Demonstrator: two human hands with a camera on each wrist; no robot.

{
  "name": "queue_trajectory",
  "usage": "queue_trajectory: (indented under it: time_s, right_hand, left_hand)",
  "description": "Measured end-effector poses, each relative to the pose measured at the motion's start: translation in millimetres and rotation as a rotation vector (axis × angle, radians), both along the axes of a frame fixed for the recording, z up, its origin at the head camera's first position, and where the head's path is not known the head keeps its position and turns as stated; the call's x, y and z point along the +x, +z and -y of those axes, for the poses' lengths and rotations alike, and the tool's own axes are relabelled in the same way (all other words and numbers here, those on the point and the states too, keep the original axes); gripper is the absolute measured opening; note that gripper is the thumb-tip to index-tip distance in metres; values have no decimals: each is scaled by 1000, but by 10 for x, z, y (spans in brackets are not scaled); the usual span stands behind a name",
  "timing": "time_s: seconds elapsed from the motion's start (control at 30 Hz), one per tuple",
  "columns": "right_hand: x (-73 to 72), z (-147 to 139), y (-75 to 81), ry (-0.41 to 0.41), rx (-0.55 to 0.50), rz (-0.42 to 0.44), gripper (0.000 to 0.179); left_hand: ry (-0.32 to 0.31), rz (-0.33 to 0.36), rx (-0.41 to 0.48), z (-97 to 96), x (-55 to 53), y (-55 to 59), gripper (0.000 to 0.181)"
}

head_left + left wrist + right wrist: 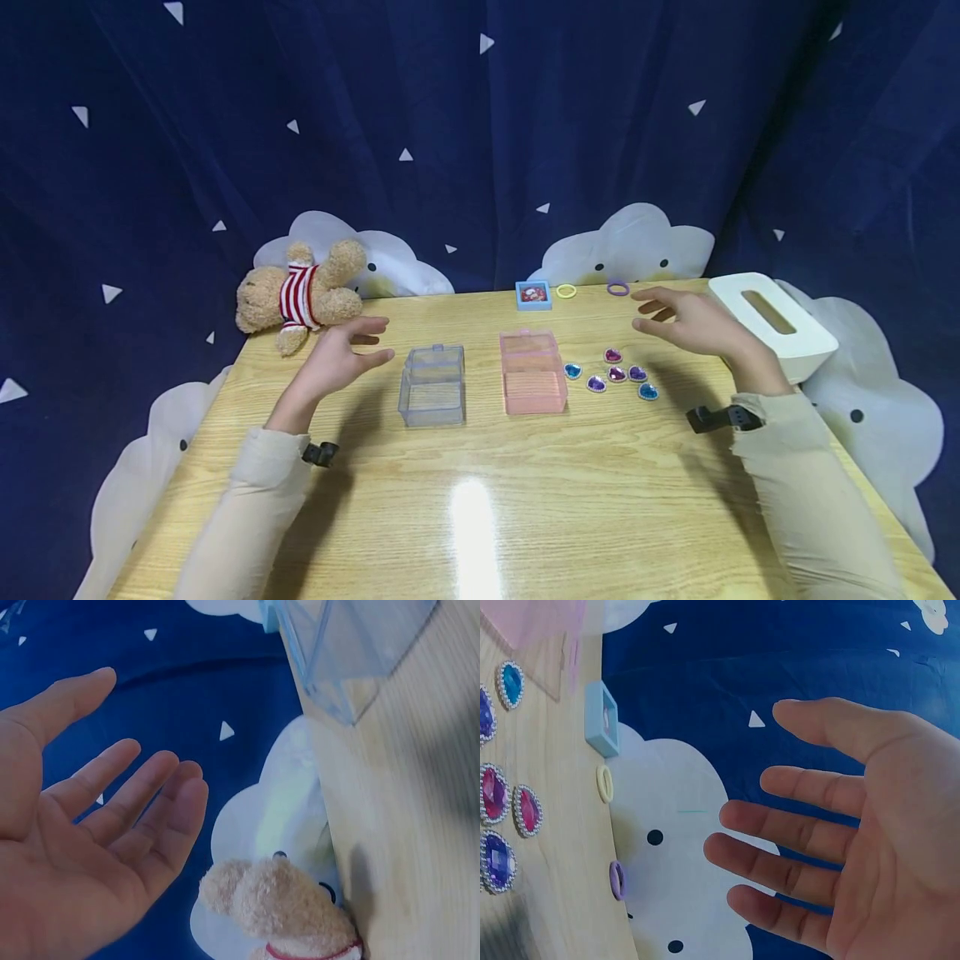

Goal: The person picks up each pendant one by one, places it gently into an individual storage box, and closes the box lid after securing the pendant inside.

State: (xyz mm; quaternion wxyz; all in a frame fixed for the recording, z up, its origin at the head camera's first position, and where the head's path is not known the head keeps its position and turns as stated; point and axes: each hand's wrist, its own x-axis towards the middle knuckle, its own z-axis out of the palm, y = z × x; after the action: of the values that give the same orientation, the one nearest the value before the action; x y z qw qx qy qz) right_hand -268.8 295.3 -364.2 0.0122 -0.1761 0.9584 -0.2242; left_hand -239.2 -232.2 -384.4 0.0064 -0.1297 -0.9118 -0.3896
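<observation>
My left hand (335, 360) hovers over the table's left side with relaxed fingers and holds nothing. Just right of it sits a clear bluish-grey plastic box (433, 385), and beside that a clear pink box (533, 372); both have two compartments. My right hand (693, 321), its fingers spread in the right wrist view, is empty above the table's right side. Several heart-shaped gems with silvery rims lie between the pink box and this hand, among them a blue gem (648, 391), a purple gem (596, 383) and a red gem (612, 355).
A teddy bear (300, 292) in a striped shirt lies at the back left. Along the back edge are a small light-blue frame (533, 296), a yellow ring (566, 291) and a purple ring (618, 288). A white slotted box (806, 343) stands at the right edge.
</observation>
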Motion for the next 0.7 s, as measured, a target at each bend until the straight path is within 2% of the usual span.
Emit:
queue_trajectory:
  time_s: [0.33,0.7]
  right_hand:
    - [-11,106,-185,44,-26,42,49]
    - [-8,249,-323,67,-79,56,40]
  left_hand:
    - [-3,-9,120,-199,86,-93,45]
    - [-12,55,233,-521,141,-260,43]
